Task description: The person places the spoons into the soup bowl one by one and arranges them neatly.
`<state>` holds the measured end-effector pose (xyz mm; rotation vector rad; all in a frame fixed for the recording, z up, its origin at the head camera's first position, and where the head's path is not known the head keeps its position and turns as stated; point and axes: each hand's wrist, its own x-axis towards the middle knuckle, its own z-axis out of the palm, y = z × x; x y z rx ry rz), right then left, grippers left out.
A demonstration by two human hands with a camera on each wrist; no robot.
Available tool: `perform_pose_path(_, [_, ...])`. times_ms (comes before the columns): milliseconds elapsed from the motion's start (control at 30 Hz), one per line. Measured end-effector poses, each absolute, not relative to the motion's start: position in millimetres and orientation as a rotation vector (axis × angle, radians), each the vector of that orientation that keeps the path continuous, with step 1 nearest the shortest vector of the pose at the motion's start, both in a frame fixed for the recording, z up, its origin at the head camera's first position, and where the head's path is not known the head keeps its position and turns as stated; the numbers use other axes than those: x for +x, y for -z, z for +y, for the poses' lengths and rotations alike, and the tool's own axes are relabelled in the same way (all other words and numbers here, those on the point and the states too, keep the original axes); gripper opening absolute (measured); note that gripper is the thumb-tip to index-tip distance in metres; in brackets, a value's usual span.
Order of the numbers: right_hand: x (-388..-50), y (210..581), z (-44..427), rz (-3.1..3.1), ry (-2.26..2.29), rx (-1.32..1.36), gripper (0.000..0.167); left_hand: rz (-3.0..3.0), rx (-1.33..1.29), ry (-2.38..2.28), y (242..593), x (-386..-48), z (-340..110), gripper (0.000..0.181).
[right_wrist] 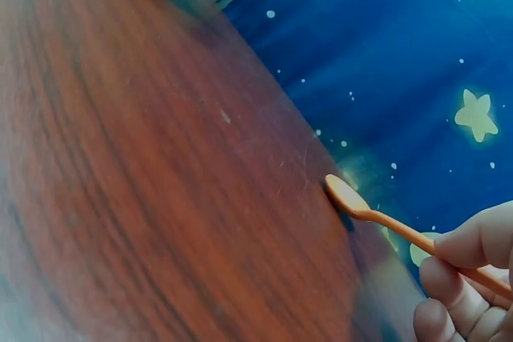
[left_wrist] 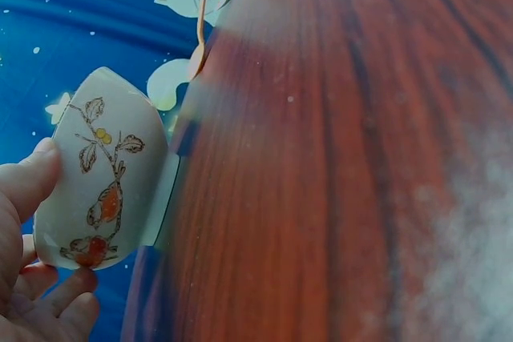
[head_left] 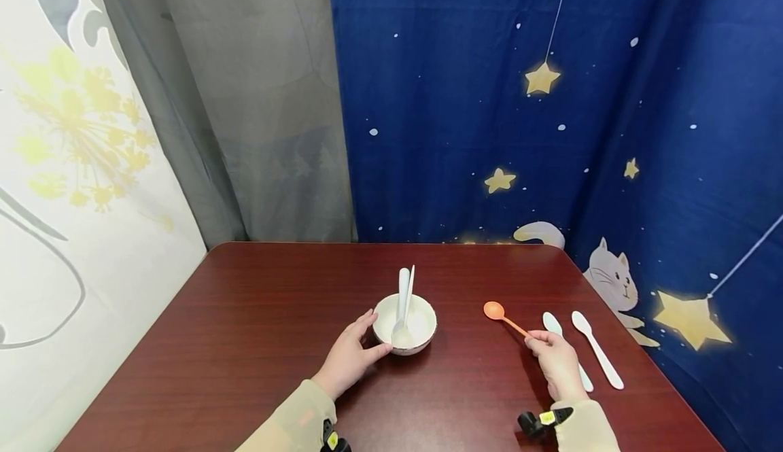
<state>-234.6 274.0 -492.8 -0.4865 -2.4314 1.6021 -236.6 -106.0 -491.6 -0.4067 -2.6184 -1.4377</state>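
Observation:
A small white bowl [head_left: 431,315] stands on the table, and the left wrist view shows brown branches and orange fruit on its outside. My left hand [head_left: 351,355] holds its left side between thumb and fingers. Inside the bowl lean a white spoon [head_left: 402,296] and a second slim white utensil [head_left: 410,289], whose lower end I cannot make out. Over to the right, my right hand [head_left: 558,363] pinches the handle of an orange spoon [head_left: 493,310]. The spoon's head points away to the left, low over or touching the table.
Two white spoons lie on the table by the right hand: one spoon [head_left: 552,323] partly hidden beneath the hand, the other spoon [head_left: 599,351] farther right. The dark red wooden table [head_left: 275,316] ends at a blue star-patterned curtain [head_left: 440,132] and a grey curtain [head_left: 269,132].

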Motion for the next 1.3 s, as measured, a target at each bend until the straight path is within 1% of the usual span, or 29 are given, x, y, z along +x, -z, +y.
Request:
perform_pose_path(167, [-233.6, 487.3, 274.4, -2.316, -1.823, -0.476, 0.030, -2.620, -0.407, 1.432, 491.1, -236.5, -105.8, 0.070])
perform_pose_path(333, [-232.5, 484.2, 277.3, -2.155, -2.078, -0.474, 0.012, -2.617, -0.410, 1.435, 490.5, -237.0, -105.8, 0.070])
perform_pose_path(500, [-230.7, 483.3, 278.0, -2.016, -2.235, -0.459, 0.027, -2.610, -0.410, 1.447, 490.5, -236.4, -106.2, 0.070])
perform_pose_path(700, [-230.3, 484.2, 275.9, -1.895, -2.284, -0.476, 0.024, -2.606, -0.413, 1.444, 491.3, -236.3, -106.2, 0.071])
perform_pose_path(900, [-232.0, 485.1, 273.3, -1.731, -2.358, -0.499, 0.028, -2.600, -0.426, 1.437, 493.2, -236.7, -106.2, 0.073])
perform_pose_path(967, [-232.7, 484.7, 272.1, -1.685, -2.360, -0.510, 0.021, -2.601, -0.431, 1.432, 493.8, -236.8, -106.3, 0.073])
perform_pose_path(1033, [-233.7, 484.2, 270.5, -1.654, -2.333, -0.522, 0.011, -2.603, -0.431, 1.433, 493.9, -236.7, -106.2, 0.073])
perform_pose_path(1067, [-234.5, 484.0, 269.6, -1.645, -2.311, -0.529, 0.010, -2.606, -0.428, 1.434, 493.8, -236.6, -106.1, 0.073])
perform_pose_path(1200, [-237.4, 482.7, 265.8, -1.624, -2.205, -0.554, 0.029, -2.611, -0.416, 1.444, 492.8, -236.2, -105.6, 0.074])
perform_pose_path(1300, [-239.0, 482.0, 264.0, -1.598, -2.163, -0.584, 0.034, -2.609, -0.415, 1.446, 492.4, -236.4, -105.5, 0.073])
